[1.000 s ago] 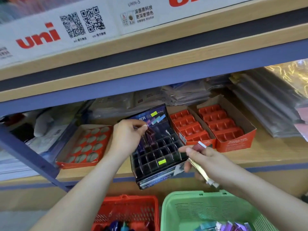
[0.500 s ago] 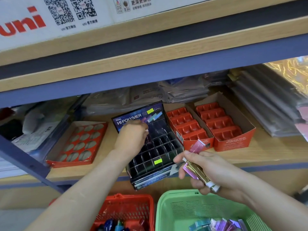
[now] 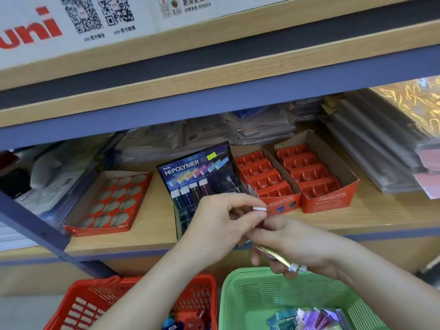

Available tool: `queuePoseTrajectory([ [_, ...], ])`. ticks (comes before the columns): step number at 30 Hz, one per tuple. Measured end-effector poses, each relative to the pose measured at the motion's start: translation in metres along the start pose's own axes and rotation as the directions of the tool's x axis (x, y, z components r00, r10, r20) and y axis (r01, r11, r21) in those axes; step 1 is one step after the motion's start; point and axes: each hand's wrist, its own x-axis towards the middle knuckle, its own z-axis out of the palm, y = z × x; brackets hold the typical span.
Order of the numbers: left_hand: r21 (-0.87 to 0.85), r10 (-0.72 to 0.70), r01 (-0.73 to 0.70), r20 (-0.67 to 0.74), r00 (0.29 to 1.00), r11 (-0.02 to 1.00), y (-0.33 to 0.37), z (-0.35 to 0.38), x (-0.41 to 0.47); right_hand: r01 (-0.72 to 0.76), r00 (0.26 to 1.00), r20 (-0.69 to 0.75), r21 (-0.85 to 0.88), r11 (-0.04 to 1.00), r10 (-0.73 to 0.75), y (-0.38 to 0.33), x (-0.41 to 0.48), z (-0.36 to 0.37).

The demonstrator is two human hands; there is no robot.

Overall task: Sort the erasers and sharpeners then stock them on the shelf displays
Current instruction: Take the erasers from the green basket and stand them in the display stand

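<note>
While the right hand (image 3: 300,246) grips spare erasers (image 3: 273,254) above the green basket (image 3: 234,289), the left hand (image 3: 221,219) pinches one eraser (image 3: 259,208) before the display box (image 3: 197,167). Best slid upright into the free slot beside those standing there.

Reach from above the Hi-Polymer display box (image 3: 197,172) is capped by the blue shelf beam (image 3: 214,101). A bare strip of shelf (image 3: 154,215) is left on its left, before the red tray (image 3: 109,203). Its right side is closed by a red compartment box (image 3: 266,179); wrapped packets (image 3: 259,129) are stacked behind. Its front is blocked by the left hand (image 3: 221,220) and right hand (image 3: 297,244).
</note>
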Motion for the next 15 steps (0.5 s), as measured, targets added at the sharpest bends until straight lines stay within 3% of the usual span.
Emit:
queuePoseTrajectory([
  [5, -0.179, -0.143, 0.115, -0.152, 0.978, 0.977, -0.01, -0.015, -0.007, 0.08, 0.994, -0.087, 0.2, 0.977, -0.063, 0.007, 0.005, 0.0],
  [8, -0.088, -0.168, 0.156, -0.153, 0.974, 0.984, -0.012, -0.021, -0.014, 0.158, 0.978, -0.192, 0.397, 0.904, -0.087, 0.004, 0.007, -0.002],
  [12, 0.0, -0.141, 0.141, -0.111, 0.984, 0.99, -0.012, -0.015, -0.02, 0.25, 0.956, -0.265, 0.502, 0.828, -0.127, -0.002, 0.011, 0.001],
  [15, -0.12, -0.174, 0.159, -0.131, 0.976, 0.98, -0.012, -0.01, -0.018, 0.277, 0.948, -0.281, 0.502, 0.819, -0.148, -0.003, 0.013, 0.006],
])
